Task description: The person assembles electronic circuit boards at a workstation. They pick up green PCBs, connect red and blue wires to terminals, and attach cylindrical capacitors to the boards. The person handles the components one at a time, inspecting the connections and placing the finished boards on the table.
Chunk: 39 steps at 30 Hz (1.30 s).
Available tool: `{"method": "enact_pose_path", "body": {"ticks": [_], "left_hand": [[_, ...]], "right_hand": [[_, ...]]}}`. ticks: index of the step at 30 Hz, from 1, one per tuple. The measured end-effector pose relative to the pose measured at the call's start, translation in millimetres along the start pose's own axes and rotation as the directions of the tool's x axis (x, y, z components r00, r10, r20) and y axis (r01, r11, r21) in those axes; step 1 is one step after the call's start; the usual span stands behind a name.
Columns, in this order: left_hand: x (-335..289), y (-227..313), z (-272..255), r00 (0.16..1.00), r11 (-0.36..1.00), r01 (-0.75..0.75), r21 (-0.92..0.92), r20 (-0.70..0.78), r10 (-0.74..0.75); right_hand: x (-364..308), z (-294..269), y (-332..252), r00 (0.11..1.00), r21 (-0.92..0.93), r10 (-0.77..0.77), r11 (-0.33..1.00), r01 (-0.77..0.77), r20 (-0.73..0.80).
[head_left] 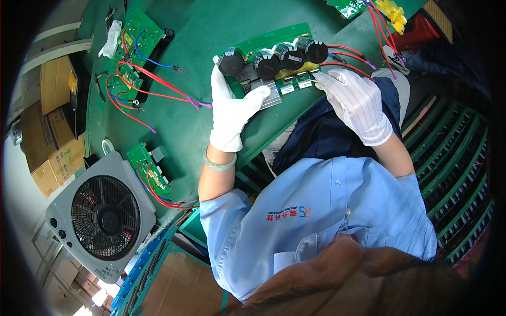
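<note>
A green circuit board (279,36) is tilted up over the green table in front of me. Several large black round capacitors (266,67) stand in a row along it, with a grey finned heat sink (272,96) below them. White-gloved, my left hand (230,118) grips the board's left end, its thumb by the heat sink. My right hand (358,102), in a striped white glove, has its fingertips pinched together at the board's lower right edge, beside a small white block (304,84). Whatever sits between those fingertips is too small to tell. Red wires (348,63) trail off the board's right end.
More wired circuit boards (138,31) lie on the table (182,113) at the far left, with a smaller board (150,168) nearer. A grey box fan (108,210) stands at the left edge. Yellow material (391,17) is at the far right, and green slatted racks (448,137) are on my right.
</note>
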<state>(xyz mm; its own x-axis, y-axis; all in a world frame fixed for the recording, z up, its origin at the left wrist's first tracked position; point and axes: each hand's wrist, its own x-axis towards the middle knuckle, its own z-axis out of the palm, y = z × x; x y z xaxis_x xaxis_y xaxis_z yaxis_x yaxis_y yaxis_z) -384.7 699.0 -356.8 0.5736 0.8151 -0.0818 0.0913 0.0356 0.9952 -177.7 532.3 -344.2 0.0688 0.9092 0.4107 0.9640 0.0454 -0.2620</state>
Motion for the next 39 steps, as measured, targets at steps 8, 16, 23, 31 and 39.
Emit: {"method": "enact_pose_path", "body": {"ticks": [8,16,23,31,39], "left_hand": [[0.1,-5.0,-2.4,0.999,0.999,-0.031,0.037,0.019,0.03],[0.6,-8.6,-3.7,0.996,0.993,-0.083,0.088,0.029,0.081],[0.4,-10.6,-2.9,0.996,0.992,-0.09,0.089,0.028,0.088],[1.1,-6.7,-0.6,0.997,0.994,-0.076,0.081,0.018,0.075],[3.8,8.5,6.7,0.996,0.99,0.088,-0.108,0.002,-0.088]], "right_hand": [[1.8,1.5,1.5,0.999,-0.003,-0.019,1.0,0.019,-0.044],[4.7,-1.3,1.1,0.998,0.033,-0.055,0.998,0.054,0.017],[5.4,-3.8,3.0,0.997,0.001,-0.068,0.998,0.068,-0.044],[13.2,-20.8,7.2,0.997,0.177,-0.072,0.981,0.073,-0.014],[4.2,-27.7,25.8,0.988,0.413,0.153,0.898,-0.153,0.035]]}}
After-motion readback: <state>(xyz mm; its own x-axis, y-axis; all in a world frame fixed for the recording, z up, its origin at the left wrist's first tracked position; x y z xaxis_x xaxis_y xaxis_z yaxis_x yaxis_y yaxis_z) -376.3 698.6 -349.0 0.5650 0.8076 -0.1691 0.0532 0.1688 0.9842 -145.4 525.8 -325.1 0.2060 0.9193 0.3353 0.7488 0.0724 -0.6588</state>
